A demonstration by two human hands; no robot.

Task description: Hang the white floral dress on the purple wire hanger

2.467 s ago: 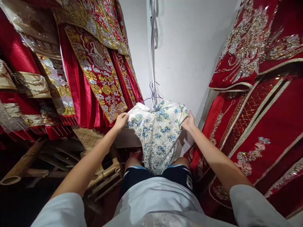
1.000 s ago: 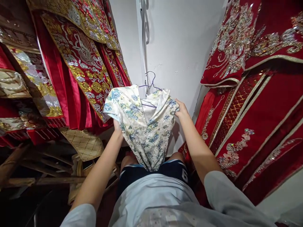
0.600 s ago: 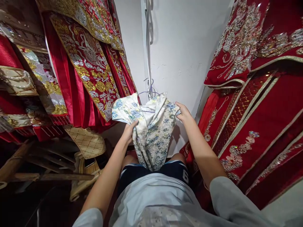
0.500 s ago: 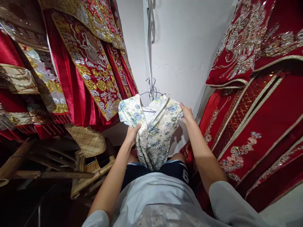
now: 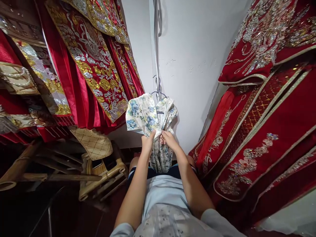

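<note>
A short-sleeved dress (image 5: 144, 113) in white with blue and yellow flowers hangs from a dark hanger (image 5: 161, 94) in front of the wall. My left hand (image 5: 148, 142) grips its front below the neckline, thumb up along the cloth. Close beside it, my right hand (image 5: 169, 140) pinches the other front edge, fingers curled. Between them the fabric is bunched together. The lower part of the dress falls in folds toward my lap, partly hidden behind my hands and forearms.
Red gowns with gold and silver embroidery (image 5: 98, 65) hang at left. More beaded red gowns (image 5: 249, 131) stand close at right. A bamboo chair (image 5: 106, 176) is at lower left, a beige quilted cloth (image 5: 93, 143) above it. A pale wall (image 5: 190, 42) rises ahead.
My right hand has left the sleeve and come inward beside my left hand. My left hand has moved right, and the dress front is now gathered between them.
</note>
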